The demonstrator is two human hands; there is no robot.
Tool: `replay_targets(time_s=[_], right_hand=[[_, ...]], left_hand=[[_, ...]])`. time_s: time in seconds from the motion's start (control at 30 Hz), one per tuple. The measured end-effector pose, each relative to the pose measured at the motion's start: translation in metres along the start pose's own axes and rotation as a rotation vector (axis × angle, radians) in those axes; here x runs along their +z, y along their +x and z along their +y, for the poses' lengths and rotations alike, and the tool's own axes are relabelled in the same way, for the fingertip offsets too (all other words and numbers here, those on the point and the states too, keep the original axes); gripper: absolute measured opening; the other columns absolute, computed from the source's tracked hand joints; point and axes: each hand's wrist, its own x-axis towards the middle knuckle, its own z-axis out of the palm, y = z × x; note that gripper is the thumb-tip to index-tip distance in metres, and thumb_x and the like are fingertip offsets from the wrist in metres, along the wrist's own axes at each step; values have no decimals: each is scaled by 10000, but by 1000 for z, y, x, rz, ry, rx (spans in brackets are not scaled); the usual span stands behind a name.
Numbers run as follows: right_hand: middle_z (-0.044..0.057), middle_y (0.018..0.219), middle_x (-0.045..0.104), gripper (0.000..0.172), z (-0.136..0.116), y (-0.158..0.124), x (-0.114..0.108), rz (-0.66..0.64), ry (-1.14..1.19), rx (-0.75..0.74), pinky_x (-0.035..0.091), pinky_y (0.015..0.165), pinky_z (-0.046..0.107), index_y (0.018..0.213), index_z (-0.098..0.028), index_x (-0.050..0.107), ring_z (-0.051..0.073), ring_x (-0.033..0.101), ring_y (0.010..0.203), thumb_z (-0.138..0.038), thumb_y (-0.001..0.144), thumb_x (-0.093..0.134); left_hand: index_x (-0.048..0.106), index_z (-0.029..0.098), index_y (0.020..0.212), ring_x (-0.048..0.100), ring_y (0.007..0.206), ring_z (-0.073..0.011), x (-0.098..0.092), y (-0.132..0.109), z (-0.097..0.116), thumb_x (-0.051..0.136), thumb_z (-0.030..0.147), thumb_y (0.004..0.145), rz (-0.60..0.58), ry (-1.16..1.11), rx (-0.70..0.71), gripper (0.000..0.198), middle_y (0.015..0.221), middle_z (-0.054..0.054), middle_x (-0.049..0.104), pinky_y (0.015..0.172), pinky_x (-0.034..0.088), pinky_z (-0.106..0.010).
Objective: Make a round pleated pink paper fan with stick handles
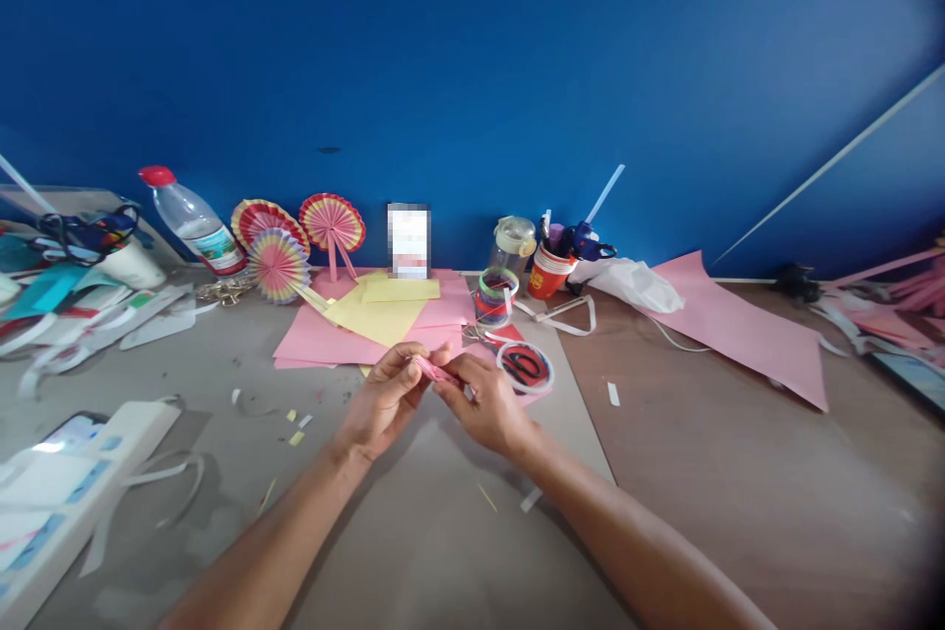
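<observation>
A person's two bare hands meet above a grey tabletop (428, 551), in front of a blue wall (472, 69). Between them is a small, narrow bundle of pink folds (430, 369), tilted down toward the right. The left hand (390, 392) has its fingers closed on the upper end, thumb on top; the right hand (483, 399) pinches the lower end, its fingers drawn close together.

The bundle could spring open if either pinch loosens, since paper folded this tightly probably pushes outward. Uneven pressure from the two hands could skew the folds, and squeezing too hard could crush or tear them. If dropped, it might be hard to pick out among the pink sheets (302, 340) just beyond the hands.

Counting: one bundle, held by both hands. Three paper fans stand at the back left: two red and yellow (333, 222), one lilac and yellow (279, 266). Beside them leans one bottle (199, 224) with a red cap. One lit screen (409, 241) is propped near the wall. To its right are one clear jar (515, 241) and one red cup (550, 278) of tools. There are at least two yellow sheets (384, 320) on the pink ones; the pink ones overlap too much to count. One large pink sheet (745, 330) lies apart, far right. Two yellow scraps (296, 438) lie left of the hands.
</observation>
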Motion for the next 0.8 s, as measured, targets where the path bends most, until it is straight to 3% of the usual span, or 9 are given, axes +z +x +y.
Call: replay_targets(time_s=[0.17,0.37,0.63,0.8], right_hand=[[49,737,613,230,4,-1,3,0,51,-75,423,637,252,807,-176,603,145,555,676,-307,925,454],[61,749,622,249,4,-1,10,66,85,-39,442,671,272,811,-180,610,160,580,717,-289,937,425],[80,864,643,254,7,3,0,-6,181,-78,469,718,291,972,-153,602,178,594,784,-369,842,572],[27,716,621,156,4,6,1,-2,204,111,446,638,254,811,-160,619,146,569,677,-308,834,576]], left_hand=[[669,229,903,577,1151,-225,0,0,-1,741,246,728,-7,4,6,190,914,-30,746,1018,364,-399],[665,212,870,593,1124,-236,5,0,0,745,227,720,50,3,2,170,902,-40,742,1008,376,-398],[655,216,872,572,1144,-228,6,0,-4,731,223,733,115,45,7,159,932,-39,733,930,435,-351],[663,210,851,591,1103,-212,9,-1,-6,739,225,724,110,55,21,148,916,-32,729,958,414,-351]])
